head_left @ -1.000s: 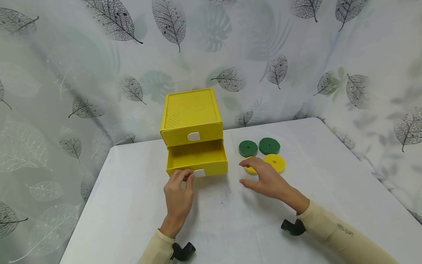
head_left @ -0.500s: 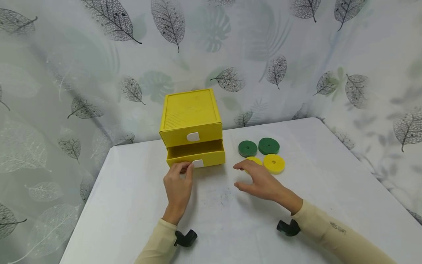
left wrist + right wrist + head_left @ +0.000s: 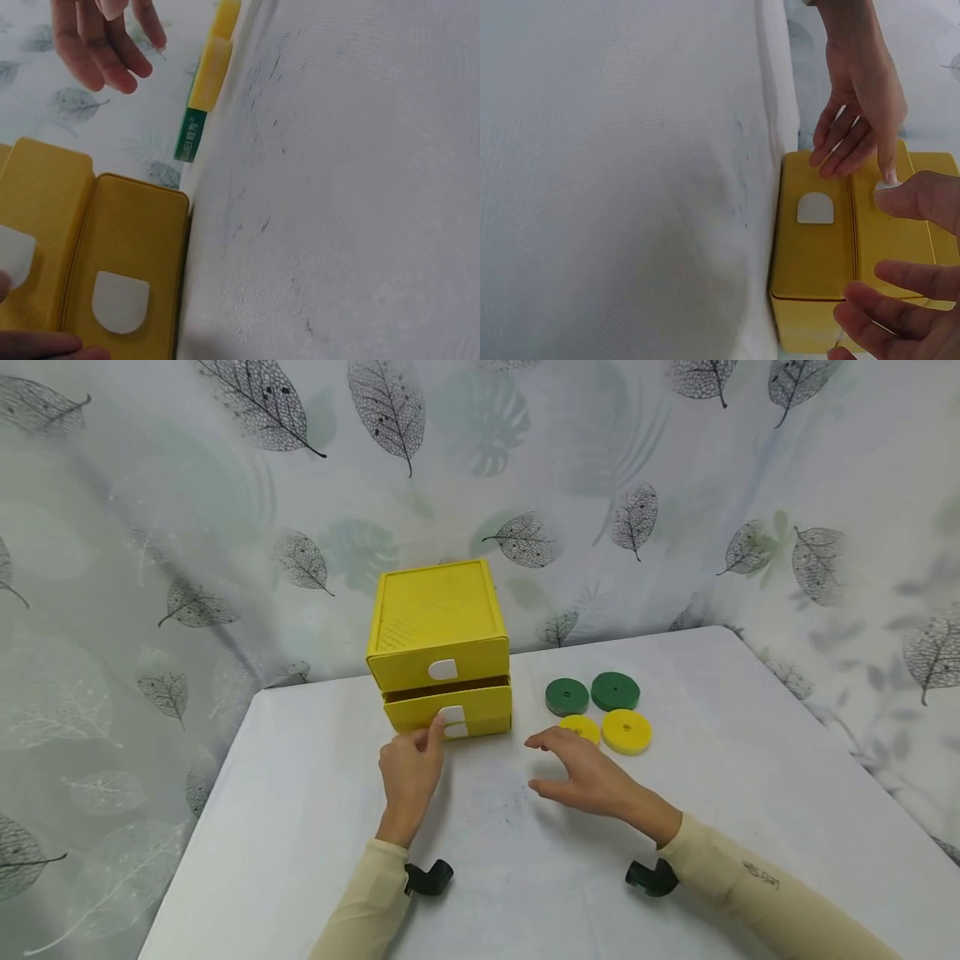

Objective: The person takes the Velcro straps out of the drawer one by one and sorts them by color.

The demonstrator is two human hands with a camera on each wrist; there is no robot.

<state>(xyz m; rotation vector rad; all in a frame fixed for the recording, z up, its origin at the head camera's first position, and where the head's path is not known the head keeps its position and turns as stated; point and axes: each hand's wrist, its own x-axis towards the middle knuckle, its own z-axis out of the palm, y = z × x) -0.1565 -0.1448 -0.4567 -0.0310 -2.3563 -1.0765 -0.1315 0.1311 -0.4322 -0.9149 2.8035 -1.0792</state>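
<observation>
A yellow drawer unit (image 3: 442,606) stands toward the back left of the table. One lower drawer (image 3: 411,710) sticks out slightly, with a narrow dark gap above its front. My left hand (image 3: 408,772) is at this drawer, its thumb pressing the white tab (image 3: 453,715). In the right wrist view the left hand's other fingers (image 3: 847,142) extend loosely over the drawer front below. My right hand (image 3: 592,777) hovers right of the unit with thumb and fingers spread apart, holding nothing. Just beyond it lie a smaller yellow disc (image 3: 583,725) and a larger yellow disc (image 3: 627,732).
Two green discs, one smaller (image 3: 567,697) and one larger (image 3: 616,691), lie behind the yellow ones. A white cloth (image 3: 315,827) covers the table. Leaf-patterned curtain (image 3: 420,468) hangs close behind the unit.
The drawer has slid inward until its inside is almost hidden. My left hand has moved forward with it, its thumb now on the tab. My right hand has drifted slightly left.
</observation>
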